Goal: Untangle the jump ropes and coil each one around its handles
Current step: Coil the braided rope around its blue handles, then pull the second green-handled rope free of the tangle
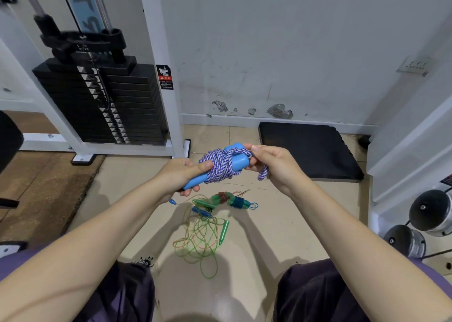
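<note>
Pretty much at the tail end of wrapping the purple braided rope [221, 166] round its two blue handles [215, 168], held up in the air above the floor. Left hand [182, 176] clamped round the lower end of the handles with the thumb pressing the coil down, right hand [271, 161] pinching the last loose bit of rope near the top, short free end dangling just below the fingers. Looks like the next move wants that tail tucked under one of the wraps or looped once more and pulled snug, without easing off the left grip or the whole bundle probably springs loose. Down on the floor [281, 236] between the knees, a green thin rope [200, 241] lying slack and tangled with green handles [223, 232] and small blue handles [201, 211] mixed in, plus one bundle [230, 199] that seems already coiled, so more untangling left after this. No containers anywhere in view, just a black mat [308, 150] by the wall and a weight stack [102, 104] off to the left
</note>
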Action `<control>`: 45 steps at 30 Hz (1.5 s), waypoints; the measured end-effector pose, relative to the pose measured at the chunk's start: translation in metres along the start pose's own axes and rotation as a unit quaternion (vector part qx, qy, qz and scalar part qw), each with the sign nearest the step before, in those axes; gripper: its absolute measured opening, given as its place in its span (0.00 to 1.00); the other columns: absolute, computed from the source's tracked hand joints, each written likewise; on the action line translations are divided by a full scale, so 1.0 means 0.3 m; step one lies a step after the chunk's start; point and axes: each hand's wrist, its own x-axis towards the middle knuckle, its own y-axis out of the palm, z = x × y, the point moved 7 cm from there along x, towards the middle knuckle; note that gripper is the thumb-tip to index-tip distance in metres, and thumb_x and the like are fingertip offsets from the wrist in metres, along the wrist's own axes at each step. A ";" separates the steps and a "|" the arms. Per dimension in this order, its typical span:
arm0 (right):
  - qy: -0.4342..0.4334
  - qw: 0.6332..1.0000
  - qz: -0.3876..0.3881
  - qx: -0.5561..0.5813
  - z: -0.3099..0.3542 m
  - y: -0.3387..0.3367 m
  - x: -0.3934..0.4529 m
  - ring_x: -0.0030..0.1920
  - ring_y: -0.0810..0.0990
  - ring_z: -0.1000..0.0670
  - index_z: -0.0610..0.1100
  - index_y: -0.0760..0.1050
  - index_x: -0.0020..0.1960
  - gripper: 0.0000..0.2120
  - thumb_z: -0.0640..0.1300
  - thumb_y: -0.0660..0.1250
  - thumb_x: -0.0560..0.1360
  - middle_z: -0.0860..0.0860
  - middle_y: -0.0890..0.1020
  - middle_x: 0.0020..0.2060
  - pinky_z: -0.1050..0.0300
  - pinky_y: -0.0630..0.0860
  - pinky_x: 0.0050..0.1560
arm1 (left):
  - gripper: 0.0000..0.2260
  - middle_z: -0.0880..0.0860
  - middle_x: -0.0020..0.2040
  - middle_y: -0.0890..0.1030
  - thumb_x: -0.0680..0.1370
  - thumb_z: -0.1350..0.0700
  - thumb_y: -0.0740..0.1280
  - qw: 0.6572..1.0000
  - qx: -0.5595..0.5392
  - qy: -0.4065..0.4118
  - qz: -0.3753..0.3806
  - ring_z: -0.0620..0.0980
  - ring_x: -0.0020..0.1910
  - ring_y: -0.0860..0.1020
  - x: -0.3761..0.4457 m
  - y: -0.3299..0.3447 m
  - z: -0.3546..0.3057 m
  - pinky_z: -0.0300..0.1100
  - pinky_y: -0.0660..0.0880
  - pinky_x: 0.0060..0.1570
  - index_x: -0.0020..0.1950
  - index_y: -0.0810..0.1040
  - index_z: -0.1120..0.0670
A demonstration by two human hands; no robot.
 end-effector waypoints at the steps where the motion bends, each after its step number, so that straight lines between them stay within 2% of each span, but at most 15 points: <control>1: 0.014 1.000 -0.003 0.020 -0.019 -0.014 0.032 0.44 0.83 0.51 0.29 0.76 0.39 0.14 0.36 0.62 0.80 0.45 0.84 0.48 0.58 0.82 0.44 | 0.21 0.57 0.25 0.77 0.70 0.40 0.72 1.000 -0.013 -0.002 -0.010 0.48 0.17 0.66 0.036 0.008 0.004 0.35 0.60 0.20 0.39 0.70 0.56; 6: 0.074 0.996 -0.039 0.026 -0.242 -0.130 0.195 0.43 0.83 0.50 0.32 0.76 0.36 0.15 0.37 0.63 0.80 0.45 0.84 0.48 0.58 0.82 0.44 | 0.17 0.57 0.27 0.77 0.75 0.48 0.73 0.997 -0.057 -0.034 -0.050 0.45 0.17 0.69 0.267 0.083 0.167 0.34 0.62 0.18 0.43 0.73 0.60; 9: 0.134 0.986 -0.100 -0.021 -0.513 -0.251 0.257 0.41 0.80 0.46 0.30 0.81 0.47 0.12 0.41 0.67 0.79 0.40 0.83 0.43 0.51 0.81 0.50 | 0.16 0.52 0.27 0.79 0.74 0.49 0.75 0.990 -0.065 -0.068 -0.105 0.44 0.19 0.69 0.425 0.116 0.346 0.34 0.65 0.22 0.40 0.75 0.59; 12: 0.191 0.967 -0.166 -0.042 -0.765 -0.367 0.281 0.30 0.78 0.49 0.36 0.79 0.39 0.12 0.41 0.67 0.78 0.43 0.81 0.30 0.61 0.76 0.31 | 0.09 0.53 0.33 0.79 0.78 0.53 0.70 0.982 -0.078 -0.113 -0.128 0.44 0.24 0.72 0.583 0.162 0.524 0.34 0.69 0.26 0.43 0.81 0.59; 14: 0.226 0.952 -0.202 -0.038 -0.912 -0.434 0.298 0.25 0.77 0.50 0.36 0.76 0.35 0.14 0.41 0.67 0.78 0.42 0.79 0.27 0.64 0.72 0.26 | 0.08 0.58 0.40 0.79 0.80 0.57 0.67 0.975 -0.099 -0.153 -0.130 0.45 0.25 0.75 0.687 0.200 0.638 0.34 0.72 0.27 0.43 0.81 0.59; 16: 0.253 0.939 -0.229 -0.041 -1.037 -0.503 0.319 0.25 0.77 0.48 0.37 0.75 0.33 0.16 0.41 0.67 0.78 0.41 0.78 0.26 0.61 0.73 0.28 | 0.09 0.60 0.44 0.81 0.81 0.59 0.66 0.974 -0.091 -0.173 -0.113 0.45 0.26 0.79 0.776 0.252 0.732 0.37 0.77 0.32 0.42 0.81 0.59; 19: 0.269 0.923 -0.275 -0.023 -1.164 -0.591 0.352 0.34 0.77 0.44 0.39 0.76 0.34 0.16 0.45 0.67 0.79 0.39 0.80 0.31 0.51 0.75 0.41 | 0.05 0.53 0.50 0.83 0.78 0.52 0.69 0.984 0.073 -0.137 -0.081 0.50 0.45 0.82 0.878 0.299 0.813 0.41 0.77 0.44 0.49 0.82 0.53; 23: 0.264 0.930 -0.256 0.028 -1.233 -0.586 0.414 0.35 0.81 0.47 0.36 0.77 0.39 0.15 0.43 0.64 0.80 0.40 0.81 0.34 0.56 0.79 0.41 | 0.33 0.51 0.65 0.75 0.67 0.38 0.76 0.939 0.335 -0.073 -0.021 0.52 0.64 0.73 0.953 0.307 0.913 0.48 0.71 0.61 0.68 0.75 0.49; 26: 0.285 0.929 -0.230 -0.047 -1.281 -0.538 0.434 0.36 0.77 0.46 0.39 0.80 0.37 0.13 0.44 0.68 0.78 0.41 0.82 0.36 0.53 0.74 0.41 | 0.47 0.51 0.73 0.67 0.61 0.34 0.77 0.900 0.427 -0.084 0.029 0.55 0.71 0.65 0.958 0.301 1.007 0.54 0.67 0.65 0.75 0.64 0.47; 28: 0.304 0.922 -0.226 -0.078 -1.323 -0.511 0.423 0.33 0.73 0.47 0.39 0.81 0.37 0.12 0.45 0.70 0.76 0.41 0.79 0.34 0.54 0.71 0.39 | 0.46 0.53 0.72 0.65 0.62 0.35 0.78 0.887 0.454 -0.077 0.039 0.57 0.71 0.63 0.956 0.294 1.045 0.55 0.68 0.63 0.75 0.64 0.47; 31: 0.304 0.911 -0.239 -0.146 -1.345 -0.504 0.414 0.34 0.74 0.48 0.36 0.79 0.39 0.15 0.48 0.72 0.74 0.44 0.77 0.35 0.61 0.70 0.34 | 0.31 0.53 0.58 0.71 0.64 0.41 0.79 0.919 0.389 -0.063 -0.019 0.56 0.58 0.72 0.951 0.242 1.056 0.51 0.73 0.53 0.62 0.76 0.50; 35: 0.192 0.832 -0.335 -0.398 -1.223 -0.508 0.396 0.49 0.69 0.49 0.44 0.68 0.45 0.20 0.54 0.76 0.68 0.49 0.73 0.46 0.53 0.66 0.49 | 0.15 0.51 0.43 0.78 0.69 0.43 0.77 0.955 0.282 -0.088 -0.036 0.53 0.43 0.78 0.899 0.186 1.079 0.45 0.71 0.37 0.47 0.80 0.50; 38: 0.022 0.859 -0.226 -0.459 -1.170 -0.338 0.451 0.48 0.70 0.48 0.44 0.72 0.46 0.16 0.51 0.76 0.69 0.51 0.75 0.45 0.53 0.65 0.48 | 0.12 0.52 0.40 0.82 0.70 0.44 0.77 0.973 0.202 -0.102 -0.042 0.50 0.40 0.79 0.850 0.165 1.071 0.45 0.74 0.39 0.44 0.82 0.51; 41: -0.028 0.867 -0.054 -0.495 -1.244 -0.141 0.525 0.55 0.76 0.45 0.48 0.79 0.55 0.17 0.55 0.70 0.70 0.50 0.80 0.52 0.47 0.72 0.54 | 0.06 0.53 0.40 0.84 0.72 0.47 0.77 0.986 0.136 -0.099 -0.015 0.46 0.38 0.79 0.823 0.164 1.055 0.37 0.72 0.36 0.40 0.83 0.47; 45: -0.051 0.780 0.032 -0.623 -1.353 -0.009 0.580 0.66 0.73 0.46 0.56 0.79 0.59 0.17 0.57 0.65 0.72 0.52 0.78 0.61 0.45 0.60 0.67 | 0.05 0.50 0.42 0.85 0.73 0.48 0.76 0.990 0.087 -0.110 0.010 0.44 0.41 0.81 0.808 0.140 1.076 0.37 0.74 0.41 0.44 0.85 0.48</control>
